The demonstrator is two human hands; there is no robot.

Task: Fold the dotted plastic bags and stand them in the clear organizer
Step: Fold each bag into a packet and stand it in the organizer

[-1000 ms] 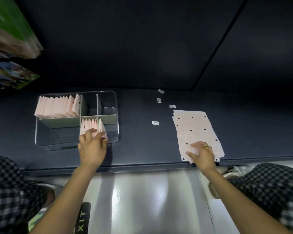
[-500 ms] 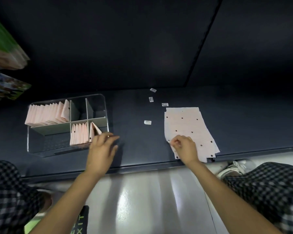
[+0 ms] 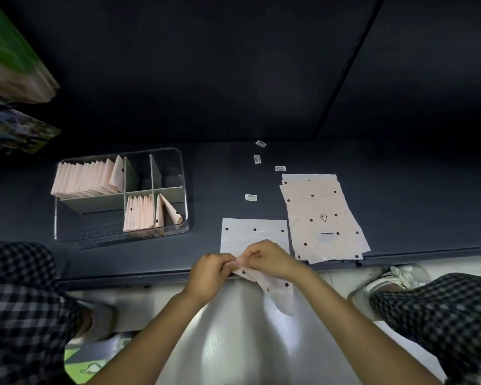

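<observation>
Both hands now off organizer (image 3: 184, 173) and stack (image 3: 325, 218), meeting at surface's near edge: left hand (image 3: 210, 273) and right hand (image 3: 270, 259) fingers pinching fresh dotted bag (image 3: 250, 234); next fold starting.

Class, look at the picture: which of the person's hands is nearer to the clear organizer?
Left. The left hand sits below and just right of the clear organizer, apart from it. The right hand lies further right, toward the flat bag stack. Both pinch one dotted bag.

The left hand (image 3: 210, 273) has left the organizer (image 3: 184, 190) and joined the right hand (image 3: 271, 259). Both now pinch one dotted bag (image 3: 254, 232) pulled off the stack (image 3: 322, 212), its near edge drooping below the grip.
</observation>
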